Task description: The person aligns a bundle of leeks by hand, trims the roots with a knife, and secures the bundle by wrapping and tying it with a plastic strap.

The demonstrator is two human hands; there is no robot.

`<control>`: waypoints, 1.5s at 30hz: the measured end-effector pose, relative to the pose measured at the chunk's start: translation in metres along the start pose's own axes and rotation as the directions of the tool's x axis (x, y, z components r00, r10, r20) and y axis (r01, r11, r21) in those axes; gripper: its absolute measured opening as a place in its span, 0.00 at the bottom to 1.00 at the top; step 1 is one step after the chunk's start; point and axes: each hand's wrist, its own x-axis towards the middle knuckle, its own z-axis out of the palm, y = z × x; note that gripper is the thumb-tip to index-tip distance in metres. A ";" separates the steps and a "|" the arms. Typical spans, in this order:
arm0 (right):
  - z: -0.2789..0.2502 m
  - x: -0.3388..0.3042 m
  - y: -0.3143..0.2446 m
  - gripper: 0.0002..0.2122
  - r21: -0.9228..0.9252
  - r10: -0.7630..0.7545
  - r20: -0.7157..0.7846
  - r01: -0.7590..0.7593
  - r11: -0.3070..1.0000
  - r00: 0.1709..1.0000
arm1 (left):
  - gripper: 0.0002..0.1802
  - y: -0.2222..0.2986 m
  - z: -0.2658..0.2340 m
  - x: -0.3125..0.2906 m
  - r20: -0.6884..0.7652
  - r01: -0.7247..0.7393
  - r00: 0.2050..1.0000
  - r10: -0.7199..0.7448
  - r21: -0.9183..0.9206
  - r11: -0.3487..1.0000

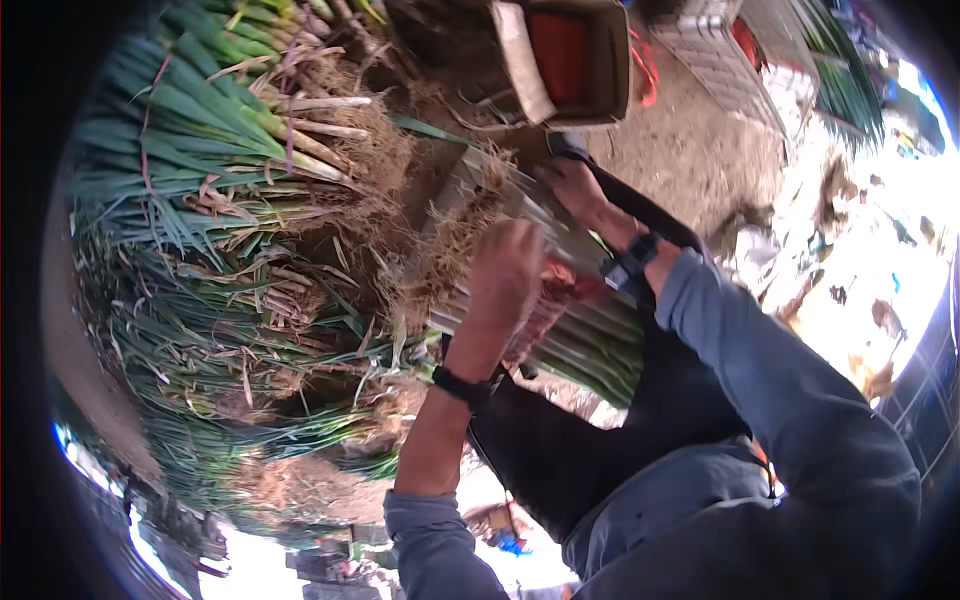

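A bundle of leeks (590,345) lies across my lap, its green leaves toward me and its pale stems and tangled roots (455,245) pointing away. Reddish mesh-like material (550,300) lies around its middle. My left hand (508,268) is curled over the bundle beside the roots, slightly blurred; what its fingers hold is hidden. Farther off and to the right, my right hand (577,195) closes on the pale stems at the bundle's far side, its fingertips partly hidden. Each wrist wears a dark band.
Heaped leeks (200,150) with roots and dry leaves cover the ground at left. An open cardboard box (610,65) with something red inside stands ahead. A pale crate (725,60) is at far right. Bright litter (800,260) lies on the ground to the right.
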 end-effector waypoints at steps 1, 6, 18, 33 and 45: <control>-0.002 0.017 -0.007 0.17 -0.029 -0.009 0.015 0.010 1.000 1.000 | 0.10 -0.003 0.015 0.013 -0.030 -0.002 1.000 0.003 0.018 1.000; 0.001 0.026 0.011 0.17 -0.010 -0.009 -0.144 0.008 1.000 0.989 | 0.14 -0.008 0.059 0.041 0.302 -0.118 0.953 -0.007 0.394 0.912; -0.016 0.025 0.019 0.15 0.333 0.004 0.164 -0.059 0.941 0.986 | 0.09 -0.022 0.066 0.075 0.624 -0.225 0.773 -0.118 0.443 0.868; 0.004 0.025 0.035 0.14 0.461 -0.146 0.279 0.001 0.887 0.949 | 0.10 0.004 0.077 0.075 0.665 -0.090 0.685 -0.299 0.484 0.871; 0.006 0.018 0.023 0.12 0.329 -0.346 0.292 0.247 0.912 0.892 | 0.10 0.006 0.074 0.050 0.499 -0.040 0.842 -0.206 0.438 0.898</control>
